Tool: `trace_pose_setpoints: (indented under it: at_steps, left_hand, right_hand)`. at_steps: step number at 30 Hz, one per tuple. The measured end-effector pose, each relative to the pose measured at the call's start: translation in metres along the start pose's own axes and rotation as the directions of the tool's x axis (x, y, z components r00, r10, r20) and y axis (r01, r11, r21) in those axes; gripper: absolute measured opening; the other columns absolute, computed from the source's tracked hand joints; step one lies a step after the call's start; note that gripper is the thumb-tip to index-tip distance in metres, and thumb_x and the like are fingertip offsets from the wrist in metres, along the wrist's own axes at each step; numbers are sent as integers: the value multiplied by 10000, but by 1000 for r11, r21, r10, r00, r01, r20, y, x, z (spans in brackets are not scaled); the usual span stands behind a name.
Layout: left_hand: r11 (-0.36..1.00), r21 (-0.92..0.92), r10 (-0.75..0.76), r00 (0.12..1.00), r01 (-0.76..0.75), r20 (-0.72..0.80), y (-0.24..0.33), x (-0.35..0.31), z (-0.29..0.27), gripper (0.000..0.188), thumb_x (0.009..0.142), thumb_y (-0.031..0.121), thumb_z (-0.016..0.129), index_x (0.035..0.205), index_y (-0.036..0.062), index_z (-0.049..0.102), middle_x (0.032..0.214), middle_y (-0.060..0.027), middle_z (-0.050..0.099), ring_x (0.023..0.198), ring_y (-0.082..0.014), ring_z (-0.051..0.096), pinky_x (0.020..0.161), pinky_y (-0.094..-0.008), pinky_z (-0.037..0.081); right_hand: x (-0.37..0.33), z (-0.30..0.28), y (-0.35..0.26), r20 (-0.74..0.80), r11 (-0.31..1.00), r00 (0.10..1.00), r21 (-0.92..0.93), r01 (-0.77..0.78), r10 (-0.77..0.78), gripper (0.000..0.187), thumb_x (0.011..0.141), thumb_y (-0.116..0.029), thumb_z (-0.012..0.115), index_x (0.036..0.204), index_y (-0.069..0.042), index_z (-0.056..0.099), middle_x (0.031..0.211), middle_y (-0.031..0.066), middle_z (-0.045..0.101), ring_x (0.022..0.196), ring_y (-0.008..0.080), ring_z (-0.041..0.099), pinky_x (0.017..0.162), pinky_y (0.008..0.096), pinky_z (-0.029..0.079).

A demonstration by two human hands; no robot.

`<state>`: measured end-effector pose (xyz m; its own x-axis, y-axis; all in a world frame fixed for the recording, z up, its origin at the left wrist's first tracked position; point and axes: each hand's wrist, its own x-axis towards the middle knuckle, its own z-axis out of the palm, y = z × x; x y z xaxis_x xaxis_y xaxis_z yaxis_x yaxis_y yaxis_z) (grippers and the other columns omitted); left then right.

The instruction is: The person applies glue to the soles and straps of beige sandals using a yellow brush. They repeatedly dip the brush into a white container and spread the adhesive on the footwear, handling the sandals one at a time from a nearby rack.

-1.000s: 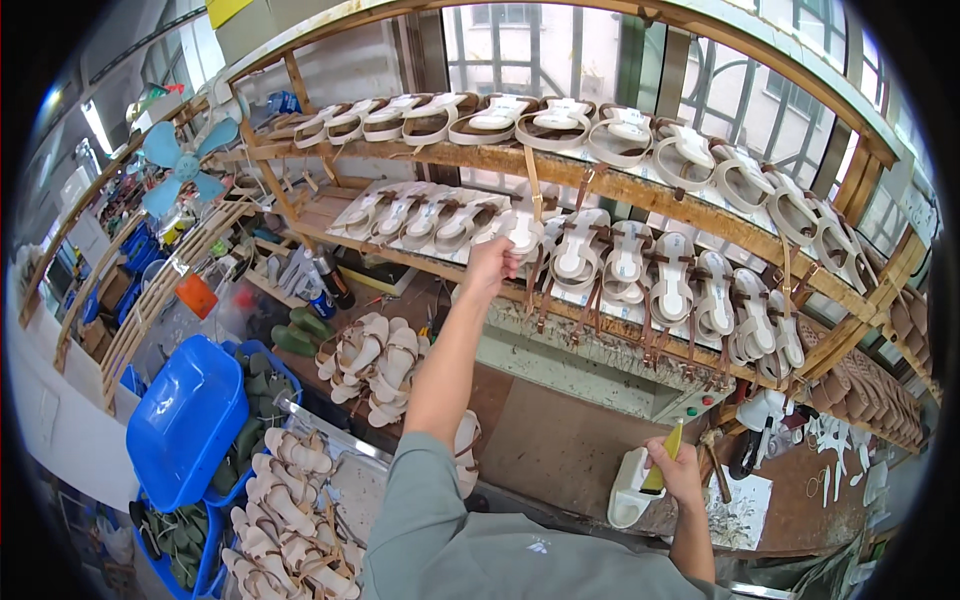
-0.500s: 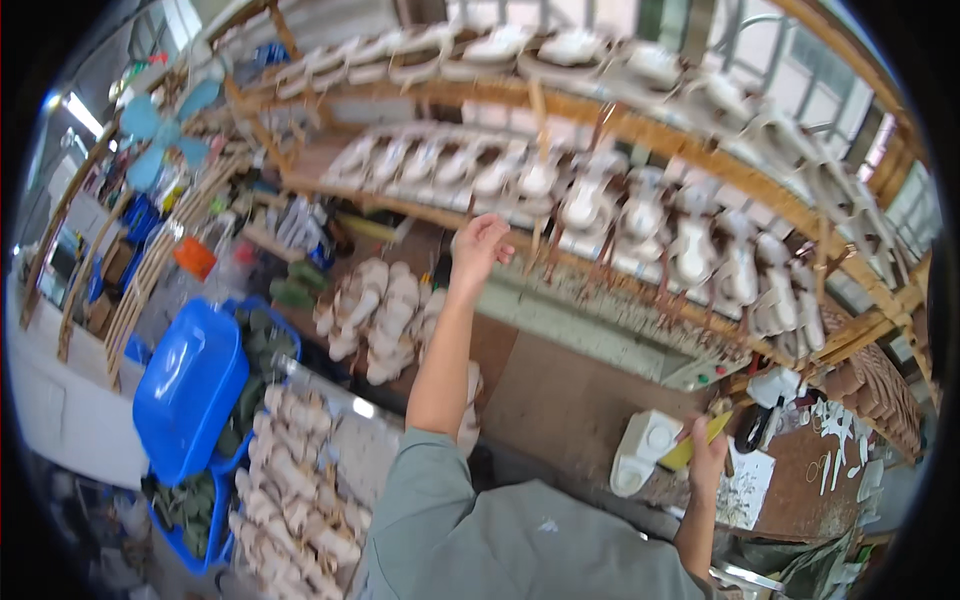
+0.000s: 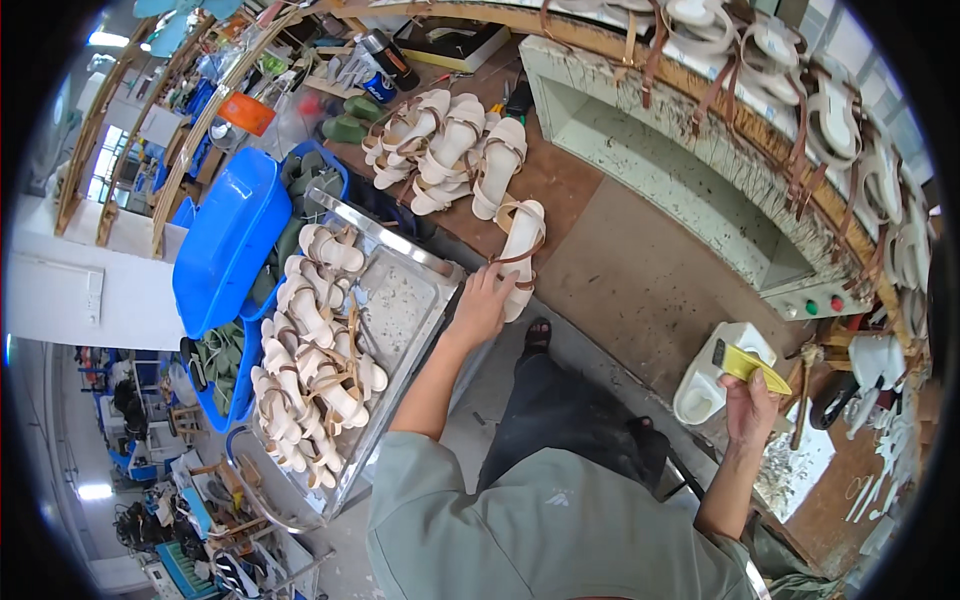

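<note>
At the bench edge my left hand point(image 3: 482, 305) has its fingers closed on the heel end of a cream sandal with a brown strap point(image 3: 522, 238). Beyond it, more cream sandals point(image 3: 455, 140) lie in a loose pile on the brown bench. My right hand point(image 3: 752, 408) grips a flat yellow tool point(image 3: 752, 368), pinched between thumb and fingers; its exact kind I cannot make out. That tool is over a white plastic container with round hollows point(image 3: 700, 395), which stands on the bench.
A metal tray cart point(image 3: 395, 300) bears many cream sandals at left, beside blue tubs point(image 3: 228, 245) with green pieces. A pale green metal housing point(image 3: 660, 170) with buttons runs along the bench under a wooden rack of sandals. A brush point(image 3: 800, 420) lies right of the container.
My left hand has come down from near the rack to a sandal at the bench edge. The view has tilted downward. My right hand still holds the yellow tool by the white container.
</note>
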<state>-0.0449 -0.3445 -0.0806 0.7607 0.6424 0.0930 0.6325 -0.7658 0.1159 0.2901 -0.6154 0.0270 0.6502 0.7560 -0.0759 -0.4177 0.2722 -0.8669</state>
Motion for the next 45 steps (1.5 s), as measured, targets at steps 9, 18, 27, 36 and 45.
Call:
trace_pose_setpoints:
  at_steps: [9,18,27,36,45]
  left_hand:
    - [969,-229,39,975,-90,-217,14,11,57,172,704,106,636,788,4,525,795,-96,518,823,-262,536,763,-375,434]
    - [30,-943,139,935,-332,-325,147,-158,21,338,776,132,648,635,39,354,746,-74,459,729,-181,478,743,-314,446]
    - [-411,-870,419,904,274,87,210,-226,32,762,847,649,428,1196,-28,436,1027,-142,587,947,-196,552,800,-318,451]
    - [-709,-451,539,829,543,150,244,-215,22,564,962,482,297,1210,-6,432,1001,-196,604,848,-235,617,715,-336,511]
    - [-694,-494,501,844,524,193,248,-185,41,558,954,412,334,1236,-60,430,1053,-243,595,889,-287,633,744,-375,538]
  right_hand:
    - [-52,-17,116,96,967,962,56,250,-254,419,967,-289,444,1231,35,479,680,86,520,539,153,486,522,291,424]
    - [-92,52,113,210,707,817,-417,571,-536,301,932,-113,523,1207,10,541,1016,94,593,938,149,570,811,236,438]
    - [-174,66,134,336,629,833,-546,553,-441,334,903,-126,565,1221,-28,538,947,120,626,755,168,605,675,258,488]
    - [-201,52,105,721,-192,527,-654,731,-450,618,653,-25,715,1244,-53,535,735,52,546,557,158,526,474,266,451]
    - [-172,23,102,376,379,651,-582,719,-659,288,855,-99,601,1126,-1,582,891,94,592,762,162,588,665,260,479]
